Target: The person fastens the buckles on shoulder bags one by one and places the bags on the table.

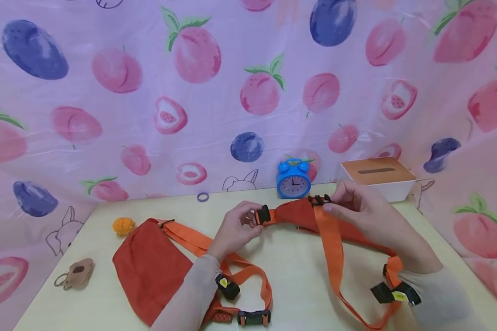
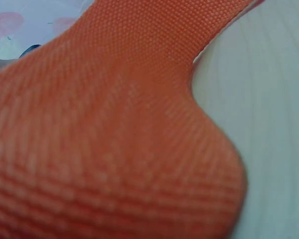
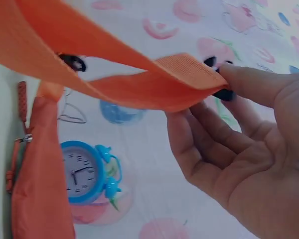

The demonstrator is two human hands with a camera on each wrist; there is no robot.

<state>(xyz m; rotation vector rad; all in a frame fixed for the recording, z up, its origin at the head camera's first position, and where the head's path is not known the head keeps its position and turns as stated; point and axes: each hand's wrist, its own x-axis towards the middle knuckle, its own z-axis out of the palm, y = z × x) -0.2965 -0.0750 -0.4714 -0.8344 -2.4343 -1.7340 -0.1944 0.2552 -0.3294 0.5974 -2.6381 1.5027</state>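
Note:
In the head view my left hand (image 1: 237, 230) pinches a black buckle half (image 1: 263, 214) at the left end of a red waist bag (image 1: 298, 212). My right hand (image 1: 372, 220) pinches the pronged black buckle half (image 1: 319, 200) on the bag's orange strap (image 1: 331, 243), which hangs in a loop. The two halves are apart. A second red bag (image 1: 149, 271) lies under my left forearm, its black buckle (image 1: 254, 317) fastened. Orange webbing (image 2: 124, 124) fills most of the left wrist view, hiding that hand. In the right wrist view the fingers partly cover the buckle half (image 3: 223, 93).
A blue alarm clock (image 1: 293, 181) and a white tissue box (image 1: 393, 188) with a brown lid stand at the back. Leftward lie an orange yarn-like ball (image 1: 124, 226) and a brown keyring pouch (image 1: 78, 274). A purple ring (image 1: 203, 193) lies near the table's (image 1: 290, 285) back edge.

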